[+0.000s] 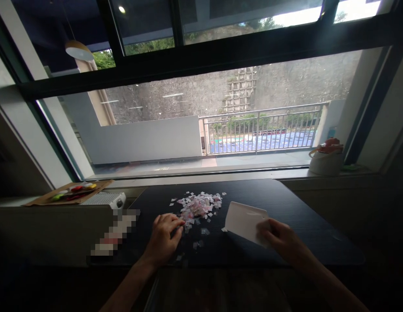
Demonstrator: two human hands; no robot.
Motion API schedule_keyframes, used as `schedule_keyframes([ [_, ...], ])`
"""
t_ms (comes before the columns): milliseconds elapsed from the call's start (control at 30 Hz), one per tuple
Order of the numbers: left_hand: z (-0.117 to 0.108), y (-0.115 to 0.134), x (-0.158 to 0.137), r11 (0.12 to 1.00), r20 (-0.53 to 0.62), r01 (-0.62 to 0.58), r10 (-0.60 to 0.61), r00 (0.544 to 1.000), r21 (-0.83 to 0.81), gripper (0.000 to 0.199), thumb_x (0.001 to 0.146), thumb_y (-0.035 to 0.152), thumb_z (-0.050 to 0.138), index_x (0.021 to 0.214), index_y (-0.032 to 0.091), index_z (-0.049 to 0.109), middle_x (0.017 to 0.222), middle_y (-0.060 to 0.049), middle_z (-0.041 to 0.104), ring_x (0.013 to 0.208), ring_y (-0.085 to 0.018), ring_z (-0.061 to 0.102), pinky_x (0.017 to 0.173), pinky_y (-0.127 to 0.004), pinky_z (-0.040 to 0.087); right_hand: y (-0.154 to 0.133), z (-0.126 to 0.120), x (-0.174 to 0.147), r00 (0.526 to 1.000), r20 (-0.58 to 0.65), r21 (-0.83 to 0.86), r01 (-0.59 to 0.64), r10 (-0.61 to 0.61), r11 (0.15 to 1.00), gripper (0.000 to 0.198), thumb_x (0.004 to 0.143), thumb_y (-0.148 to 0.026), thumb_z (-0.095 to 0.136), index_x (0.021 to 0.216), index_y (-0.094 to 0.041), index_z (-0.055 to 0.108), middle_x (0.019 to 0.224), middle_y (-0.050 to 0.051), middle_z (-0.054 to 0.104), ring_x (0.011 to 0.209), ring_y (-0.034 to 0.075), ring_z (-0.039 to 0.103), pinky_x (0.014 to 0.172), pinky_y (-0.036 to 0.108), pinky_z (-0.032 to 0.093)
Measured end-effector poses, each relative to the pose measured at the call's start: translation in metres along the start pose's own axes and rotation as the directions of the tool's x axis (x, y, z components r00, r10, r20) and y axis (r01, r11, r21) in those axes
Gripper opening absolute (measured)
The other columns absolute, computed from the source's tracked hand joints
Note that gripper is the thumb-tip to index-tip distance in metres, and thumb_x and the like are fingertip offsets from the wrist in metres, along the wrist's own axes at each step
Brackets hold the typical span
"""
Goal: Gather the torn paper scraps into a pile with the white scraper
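On the dark table [286,242] lies a loose pile of small white and pinkish paper scraps [199,204]. My left hand [165,236] is at the pile's near left edge, fingers stretched toward the scraps and thumb apart. It appears to hold nothing. My right hand [277,234] grips the right end of a white, flat, roughly rectangular piece [245,219], stiff like card or plastic. Its fingers are slightly blurred. The piece is tilted over the table right of the pile, with one scrap by its lower left corner.
A pixelated patch [115,236] covers something at the table's left edge. Beyond it are a white slatted box with a knob [105,200] and a brown board [41,199] bearing colourful items. A pale container [325,164] stands on the sill below the large window.
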State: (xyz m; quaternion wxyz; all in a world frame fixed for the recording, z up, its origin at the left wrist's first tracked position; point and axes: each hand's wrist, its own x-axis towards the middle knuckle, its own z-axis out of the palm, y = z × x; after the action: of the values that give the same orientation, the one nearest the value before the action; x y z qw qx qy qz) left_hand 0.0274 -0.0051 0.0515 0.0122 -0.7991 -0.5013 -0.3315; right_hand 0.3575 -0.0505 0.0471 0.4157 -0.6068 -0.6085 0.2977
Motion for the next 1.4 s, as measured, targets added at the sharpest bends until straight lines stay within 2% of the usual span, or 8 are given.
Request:
schedule_keyframes([
  [133, -0.003, -0.034, -0.014, 0.999, -0.219, 0.04, -0.035, 0.975, 0.018, 0.024, 0.079, 0.031, 0.048, 0.087, 0.024, 0.069, 0.087, -0.004, 0.068, 0.093, -0.022, 0.058, 0.089, -0.041, 0.043, -0.004, -0.004, -0.001, 0.999, 0.036, -0.005, 0.0, 0.0, 1.0, 0.023, 0.073, -0.038, 0.051, 0.075, -0.018, 0.062, 0.076, 0.005, 0.068, 0.071, 0.022, 0.064, 0.059, 0.031, 0.048],
  [233, -0.002, -0.049, -0.022, 0.998, -0.285, 0.054, -0.049, 0.957, 0.009, 0.024, 0.078, 0.034, 0.049, 0.088, 0.025, 0.069, 0.088, -0.004, 0.069, 0.097, -0.023, 0.058, 0.091, -0.04, 0.043, -0.002, -0.022, -0.009, 0.994, 0.096, -0.029, -0.043, 0.046, 0.999, 0.021, 0.069, -0.038, 0.056, 0.067, -0.018, 0.063, 0.066, 0.003, 0.066, 0.064, 0.02, 0.06, 0.054, 0.028, 0.044],
  [433, 0.006, -0.052, -0.03, 0.993, -0.325, 0.104, -0.118, 0.938, -0.06, 0.024, 0.076, 0.037, 0.052, 0.087, 0.025, 0.068, 0.09, -0.003, 0.071, 0.1, -0.025, 0.057, 0.094, -0.042, 0.042, 0.013, -0.063, -0.012, 0.995, 0.078, 0.046, -0.069, 0.066, 0.997, 0.026, 0.064, -0.043, 0.063, 0.068, -0.017, 0.065, 0.064, 0.002, 0.065, 0.061, 0.019, 0.058, 0.054, 0.027, 0.043],
  [667, 0.009, -0.056, -0.033, 0.971, -0.361, 0.175, -0.223, 0.906, -0.16, 0.029, 0.074, 0.044, 0.052, 0.086, 0.024, 0.068, 0.093, -0.005, 0.071, 0.1, -0.026, 0.058, 0.092, -0.042, 0.045, 0.028, -0.061, 0.003, 0.975, 0.168, 0.134, -0.171, 0.148, 0.976, 0.03, 0.057, -0.043, 0.068, 0.069, -0.016, 0.067, 0.067, 0.003, 0.068, 0.065, 0.02, 0.061, 0.06, 0.03, 0.047],
  [933, 0.008, -0.057, -0.032, 0.973, -0.333, 0.16, -0.209, 0.92, -0.168, 0.028, 0.073, 0.045, 0.054, 0.085, 0.023, 0.068, 0.089, -0.004, 0.071, 0.099, -0.027, 0.058, 0.093, -0.043, 0.045, 0.013, -0.062, -0.013, 0.942, 0.253, 0.16, -0.265, 0.22, 0.951, 0.028, 0.056, -0.04, 0.069, 0.071, -0.016, 0.068, 0.069, 0.003, 0.069, 0.066, 0.02, 0.062, 0.059, 0.029, 0.047],
  [1067, 0.009, -0.056, -0.033, 0.976, -0.345, 0.147, -0.194, 0.918, -0.158, 0.028, 0.074, 0.044, 0.053, 0.086, 0.023, 0.068, 0.09, -0.005, 0.07, 0.099, -0.027, 0.058, 0.093, -0.043, 0.044, 0.008, -0.064, -0.018, 0.916, 0.357, 0.154, -0.251, 0.183, 0.956, 0.028, 0.06, -0.038, 0.068, 0.077, -0.016, 0.069, 0.079, 0.004, 0.071, 0.073, 0.021, 0.064, 0.061, 0.028, 0.048],
  [1233, 0.011, -0.052, -0.033, 0.985, -0.394, 0.131, -0.167, 0.904, -0.116, 0.028, 0.076, 0.041, 0.051, 0.089, 0.022, 0.068, 0.086, -0.005, 0.07, 0.098, -0.027, 0.057, 0.091, -0.045, 0.044, 0.015, -0.039, 0.005, 0.972, 0.215, 0.156, -0.129, 0.094, 0.979, 0.03, 0.061, -0.041, 0.068, 0.075, -0.014, 0.067, 0.067, 0.002, 0.067, 0.059, 0.017, 0.06, 0.05, 0.026, 0.043],
  [1400, 0.014, -0.05, -0.033, 0.989, -0.402, 0.113, -0.144, 0.904, -0.1, 0.026, 0.078, 0.036, 0.052, 0.093, 0.021, 0.067, 0.085, -0.005, 0.07, 0.097, -0.026, 0.057, 0.09, -0.045, 0.044, 0.008, 0.01, 0.035, 0.988, 0.147, 0.165, -0.079, 0.054, 0.983, 0.027, 0.065, -0.038, 0.065, 0.075, -0.014, 0.067, 0.074, 0.005, 0.07, 0.069, 0.021, 0.065, 0.062, 0.032, 0.051],
])
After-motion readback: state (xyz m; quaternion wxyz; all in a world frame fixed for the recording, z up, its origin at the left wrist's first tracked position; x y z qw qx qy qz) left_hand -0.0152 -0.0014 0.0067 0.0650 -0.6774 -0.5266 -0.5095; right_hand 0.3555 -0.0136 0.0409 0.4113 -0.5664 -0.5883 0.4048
